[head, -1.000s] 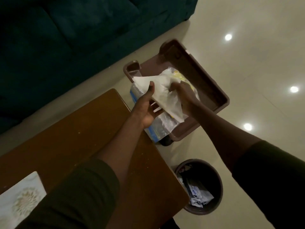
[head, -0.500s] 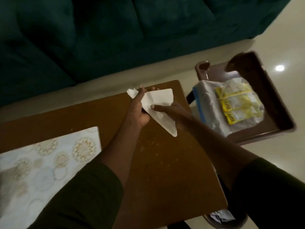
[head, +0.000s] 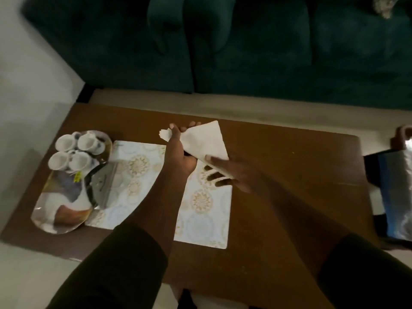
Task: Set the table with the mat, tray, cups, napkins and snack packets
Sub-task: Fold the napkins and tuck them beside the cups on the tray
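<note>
A white napkin [head: 205, 139], folded to a triangle, is held over the far edge of the patterned mat [head: 200, 210]. My left hand [head: 180, 152] grips its left end, with a crumpled tip poking out past the thumb. My right hand [head: 225, 172] pinches its lower right corner, the other fingers spread. The mat lies flat on the brown wooden table [head: 289, 175]. A shiny oval tray [head: 64, 201] overlaps the mat's left end and carries several white cups [head: 75, 152] at its far end. A plastic bag [head: 396, 192] sits off the table's right end; no snack packets show.
A dark green sofa [head: 245, 45] runs along the far side of the table. Pale floor [head: 26, 74] shows at the left and near the front. The handle of a brown bin [head: 403, 132] peeks in at the right edge behind the bag.
My view has swung left from the brown bin to the table. Both hands carried the napkin from above the bin to over the mat; the tray and cups came into view.
</note>
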Tool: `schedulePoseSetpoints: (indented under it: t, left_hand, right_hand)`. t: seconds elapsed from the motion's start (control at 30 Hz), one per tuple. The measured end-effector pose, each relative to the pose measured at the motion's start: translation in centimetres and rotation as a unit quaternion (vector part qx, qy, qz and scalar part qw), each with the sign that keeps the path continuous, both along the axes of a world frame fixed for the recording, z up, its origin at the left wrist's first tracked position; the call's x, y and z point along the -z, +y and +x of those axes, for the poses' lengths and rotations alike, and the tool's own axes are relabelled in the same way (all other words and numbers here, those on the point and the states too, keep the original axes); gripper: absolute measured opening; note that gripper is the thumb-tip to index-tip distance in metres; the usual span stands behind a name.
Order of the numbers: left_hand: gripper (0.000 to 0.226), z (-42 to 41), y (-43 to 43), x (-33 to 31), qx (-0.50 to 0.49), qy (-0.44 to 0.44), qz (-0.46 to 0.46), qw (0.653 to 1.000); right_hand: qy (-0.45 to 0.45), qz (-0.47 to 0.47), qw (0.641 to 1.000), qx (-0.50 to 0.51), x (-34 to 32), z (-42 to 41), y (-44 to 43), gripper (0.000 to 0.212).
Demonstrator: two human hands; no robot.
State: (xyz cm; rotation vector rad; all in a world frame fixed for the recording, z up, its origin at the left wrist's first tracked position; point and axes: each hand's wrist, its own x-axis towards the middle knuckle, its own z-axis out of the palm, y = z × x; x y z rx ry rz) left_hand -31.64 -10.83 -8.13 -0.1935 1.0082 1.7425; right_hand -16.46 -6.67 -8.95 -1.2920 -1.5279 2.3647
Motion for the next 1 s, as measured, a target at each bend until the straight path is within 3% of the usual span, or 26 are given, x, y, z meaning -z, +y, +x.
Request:
schedulePoseSetpoints:
  t: [0.13, 0.3, 0.37, 0.53, 0.7, 0.8, 0.9, 1.0]
  left_hand:
    - [0.033, -6.1, -4.3, 0.1, -0.037, 0.006, -0.005, 0.999]
    - [0.036, -11.8, -9.0, 1.0, -0.099, -0.021, -0.018, 0.995]
    - [0.04, -12.7, -10.6, 1.6, -0.087, -0.018, -0.007, 0.996]
    - [0.046, -16.0, -14.7, 2.4, -0.134, -0.017, 0.01, 0.991]
    - [0.06, -17.8, -17.7, 2.8, -0.13, -0.026, -0.006, 0.991]
    - [0.06, -20.4, -19.7, 2.5, -0.179, -0.019, -0.021, 0.983]
    - [0.052, -23.5, -22.8, 2.1, -0.203, 0.058, -0.107, 0.972]
    - [0.05, -24.6, -24.4, 1.8, -0.167, 0.154, -0.206, 0.952]
  right_hand:
    - [0.036, 0.016, 0.998, -0.048, 0.5, -5.3, -3.1, 0.015]
    - [0.025, -0.003, 0.986, -0.167, 0.7, -10.3, -5.2, 0.038]
    - [0.03, 0.004, 0.988, -0.154, 0.9, -12.5, -6.2, 0.039]
    - [0.012, 0.066, 0.989, -0.128, 2.3, -16.7, -8.9, 0.016]
    - [0.016, 0.069, 0.991, -0.11, 2.7, -19.8, -11.1, 0.031]
    - [-0.027, 0.153, 0.984, -0.084, 2.5, -22.2, -11.1, 0.032]
    - [-0.048, 0.232, 0.969, -0.071, 2.0, -24.5, -10.5, 0.036]
    - [-0.024, 0.377, 0.912, -0.162, 0.9, -27.1, -10.1, 0.033]
